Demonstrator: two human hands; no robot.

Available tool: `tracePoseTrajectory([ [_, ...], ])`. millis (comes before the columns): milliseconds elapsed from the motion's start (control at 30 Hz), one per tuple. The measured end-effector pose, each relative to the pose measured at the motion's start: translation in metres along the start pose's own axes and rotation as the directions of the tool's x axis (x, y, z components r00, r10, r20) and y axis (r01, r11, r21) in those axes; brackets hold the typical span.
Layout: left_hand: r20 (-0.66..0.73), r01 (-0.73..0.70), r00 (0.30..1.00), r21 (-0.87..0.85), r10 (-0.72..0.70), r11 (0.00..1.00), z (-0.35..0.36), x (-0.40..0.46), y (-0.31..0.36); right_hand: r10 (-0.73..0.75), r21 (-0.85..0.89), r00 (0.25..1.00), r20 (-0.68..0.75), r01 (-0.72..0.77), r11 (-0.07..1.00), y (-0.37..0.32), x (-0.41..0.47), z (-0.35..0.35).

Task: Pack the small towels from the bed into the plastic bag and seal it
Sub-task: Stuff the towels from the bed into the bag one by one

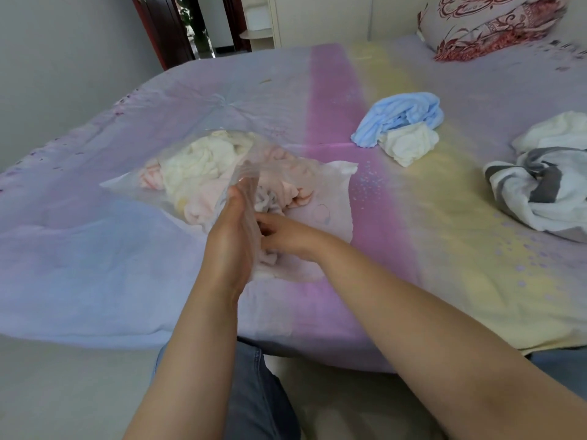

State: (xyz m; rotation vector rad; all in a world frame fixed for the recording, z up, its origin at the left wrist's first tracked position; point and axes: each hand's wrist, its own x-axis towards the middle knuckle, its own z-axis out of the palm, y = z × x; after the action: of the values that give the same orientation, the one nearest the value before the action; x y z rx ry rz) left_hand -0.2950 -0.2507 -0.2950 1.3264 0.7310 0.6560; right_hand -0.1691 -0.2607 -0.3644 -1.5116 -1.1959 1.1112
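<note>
With your left hand (229,246) gripping the mouth of the clear plastic bag (330,198) on the pastel striped bedspread (397,249), push the pale crumpled towels (203,166) deep — your right hand (282,235), fingers curled around one inside — before fetching the blue towel (403,114)

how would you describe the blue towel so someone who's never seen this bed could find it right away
Start at the patterned pillow at the far right of the bed, then come toward the near edge along the yellow stripe. The blue towel lies crumpled there, touching a small white towel. It is the only pale blue cloth; the other loose towels are white or grey-striped.
</note>
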Motion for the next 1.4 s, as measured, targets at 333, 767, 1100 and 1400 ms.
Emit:
tracePoseTrajectory([
  [333,0.068,-0.042,0.997,0.243,0.026,0.969,0.037,0.013,-0.02,-0.052,-0.112,0.574,-0.817,-0.07,0.991,0.077,-0.115,-0.078],
  [767,0.114,-0.117,0.99,0.31,0.085,0.943,0.071,0.03,-0.041,-0.236,-0.218,0.046,-0.971,-0.579,0.786,0.095,-0.185,-0.149],
  [1100,0.108,-0.102,0.992,0.348,0.068,0.932,0.077,0.022,-0.041,0.029,-0.079,0.134,-0.991,-0.728,0.681,0.084,-0.211,-0.191],
  [1400,0.134,-0.098,0.989,0.286,0.061,0.953,0.069,0.027,-0.038,-0.258,-0.362,0.436,-0.862,-0.176,0.915,0.022,-0.176,-0.069],
])
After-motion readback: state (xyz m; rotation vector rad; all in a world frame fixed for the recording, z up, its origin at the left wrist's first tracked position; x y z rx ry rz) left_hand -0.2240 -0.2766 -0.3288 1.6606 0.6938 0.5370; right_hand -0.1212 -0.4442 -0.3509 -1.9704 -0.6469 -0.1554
